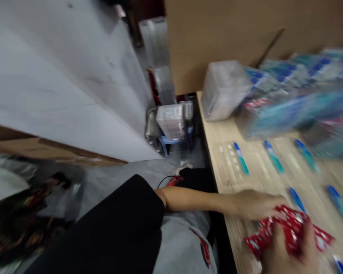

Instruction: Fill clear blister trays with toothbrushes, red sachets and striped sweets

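Observation:
Several small red foil packets (294, 224) with white marks lie bunched between my two hands, low over the right side of the wooden table. My left hand (254, 203), blurred, reaches in from the left in a black sleeve and appears closed around the near side of the bunch. From the bottom edge comes my right hand (291, 255), its fingers bent over the packets and gripping them. Close by are slim blue-and-teal pen-shaped items, such as this one (296, 198). They lie spaced apart in what look like clear plastic trays.
A clear plastic stack (225, 91) stands at the table's far left corner, beside blurred blue-and-teal packages (300, 110). Behind rises a cardboard panel (231, 34). A blue stool (174, 140) carrying a clear stack stands on the floor near a white wall (60, 87).

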A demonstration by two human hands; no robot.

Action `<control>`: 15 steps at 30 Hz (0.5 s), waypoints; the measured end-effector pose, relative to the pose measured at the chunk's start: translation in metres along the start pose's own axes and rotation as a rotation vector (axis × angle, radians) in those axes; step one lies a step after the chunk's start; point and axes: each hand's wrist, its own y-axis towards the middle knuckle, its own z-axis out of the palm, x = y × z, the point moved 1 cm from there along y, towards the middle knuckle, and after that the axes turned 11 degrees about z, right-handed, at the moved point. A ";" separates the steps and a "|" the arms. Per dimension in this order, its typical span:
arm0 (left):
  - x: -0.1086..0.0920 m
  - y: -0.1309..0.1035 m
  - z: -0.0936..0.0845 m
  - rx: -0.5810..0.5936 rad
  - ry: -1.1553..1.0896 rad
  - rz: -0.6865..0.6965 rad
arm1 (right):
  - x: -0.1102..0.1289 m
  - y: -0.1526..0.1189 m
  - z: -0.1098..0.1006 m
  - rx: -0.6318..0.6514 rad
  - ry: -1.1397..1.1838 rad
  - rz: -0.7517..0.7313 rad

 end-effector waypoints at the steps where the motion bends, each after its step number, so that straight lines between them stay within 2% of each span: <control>1: -0.002 -0.003 0.002 -0.030 -0.013 0.012 | 0.002 -0.002 -0.002 -0.086 -0.041 0.054; 2: -0.004 -0.005 0.004 -0.064 -0.047 0.032 | 0.004 -0.006 -0.004 -0.135 -0.036 0.076; 6: -0.008 -0.011 0.002 -0.243 -0.245 0.029 | 0.004 -0.019 -0.012 -0.189 0.110 0.083; 7: -0.008 -0.013 -0.002 -0.276 -0.248 0.022 | 0.000 -0.021 -0.016 -0.228 0.149 0.100; 8: -0.009 -0.015 -0.006 -0.261 -0.243 0.032 | -0.004 -0.023 -0.020 -0.262 0.176 0.118; 9: -0.009 -0.019 -0.010 -0.206 -0.216 0.049 | -0.009 -0.025 -0.025 -0.295 0.201 0.139; 11: -0.011 -0.029 -0.018 0.004 -0.065 0.069 | -0.019 -0.028 -0.037 -0.337 0.241 0.183; 13: -0.011 -0.043 -0.021 0.168 0.198 0.111 | -0.028 -0.030 -0.047 -0.358 0.280 0.214; 15: -0.010 -0.057 -0.018 0.259 0.477 0.164 | -0.035 -0.031 -0.053 -0.378 0.316 0.228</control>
